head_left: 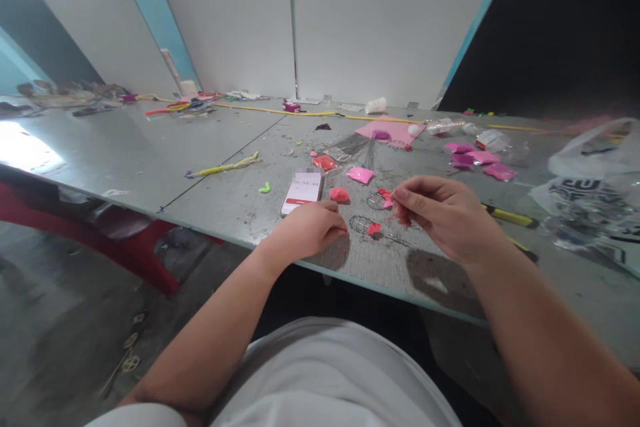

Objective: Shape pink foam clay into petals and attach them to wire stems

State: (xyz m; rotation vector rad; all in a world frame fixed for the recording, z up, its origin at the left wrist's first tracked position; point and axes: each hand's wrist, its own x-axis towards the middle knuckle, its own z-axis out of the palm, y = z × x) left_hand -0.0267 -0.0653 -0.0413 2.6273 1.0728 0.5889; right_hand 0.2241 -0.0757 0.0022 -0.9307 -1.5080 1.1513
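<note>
My left hand [313, 227] rests on the grey table [210, 160] with its fingers curled, just below a phone [301, 191] whose screen is lit. Its fingertips lie close to a thin wire loop [361, 224] carrying a small red clay bit [373, 229]. My right hand [443, 213] hovers to the right, fingers pinched on a small pink clay piece [386, 196] beside a second wire loop [375, 201]. A red clay lump [339, 195] lies between phone and loops.
Pink clay pieces [360, 175], a pink sheet [390, 129], plastic bottles [493, 140] and a clear bag [595, 180] lie further back and right. A yellow pipe cleaner [225, 167], a yellow pen [507, 216] and a red chair [100, 230] at left are also in view.
</note>
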